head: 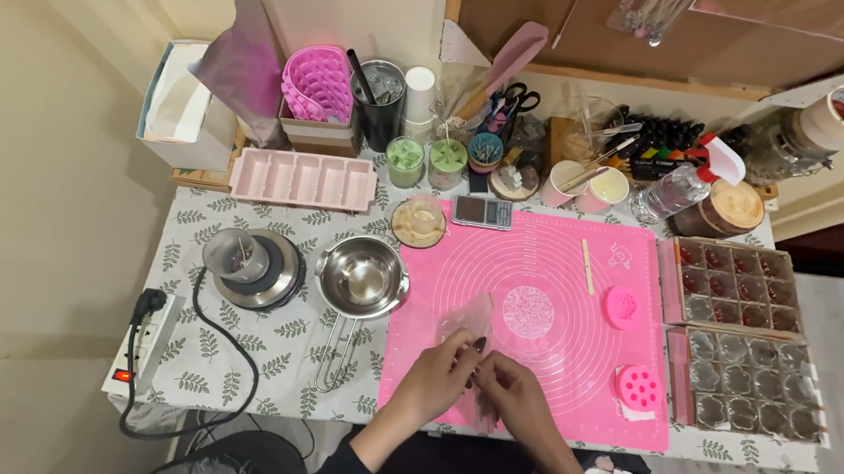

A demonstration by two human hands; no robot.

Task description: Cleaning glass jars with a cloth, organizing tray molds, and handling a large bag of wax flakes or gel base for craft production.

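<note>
My left hand [445,369] and my right hand [513,389] meet over the near edge of a pink silicone mat [549,266]. Both pinch a small clear plastic bag [469,321] that stands up from my fingers. Just beyond the bag, a round pink textured disc [528,311] lies on the mat. Two round pink moulds [622,307] [638,385] sit on the mat's right side, with a thin wooden stick [588,266] farther back.
A steel pot [362,277] and a small electric hot plate with a glass [251,267] stand left of the mat. A pocket scale [482,212] sits behind it. Two trays of small jars [737,338] fill the right. Cups, tools and bottles crowd the back.
</note>
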